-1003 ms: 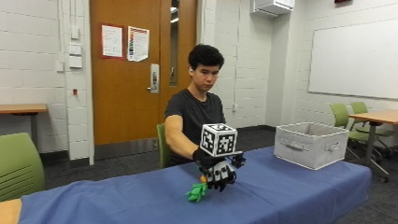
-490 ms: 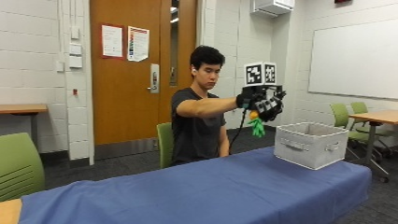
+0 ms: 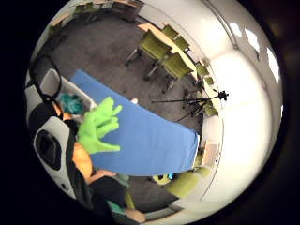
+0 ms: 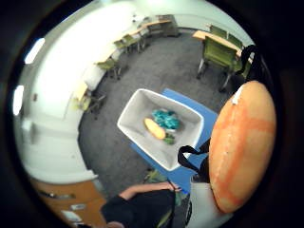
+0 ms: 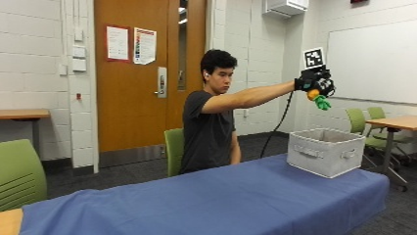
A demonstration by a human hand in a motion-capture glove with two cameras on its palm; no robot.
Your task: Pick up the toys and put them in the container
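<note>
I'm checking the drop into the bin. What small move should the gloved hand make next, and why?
Probably lower the gloved right hand toward the grey container before releasing. It grips the orange and green toy high above the container, which already holds other toys.

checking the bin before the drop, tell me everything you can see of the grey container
The grey container is a rectangular, fabric-looking bin with handles on its sides, standing upright and open-topped at the end of the blue table. Its pale lining shows from above, with a teal toy, a yellow-orange toy and something small and green already inside. The gloved hand holds a carrot toy high above it, not touching.
</note>
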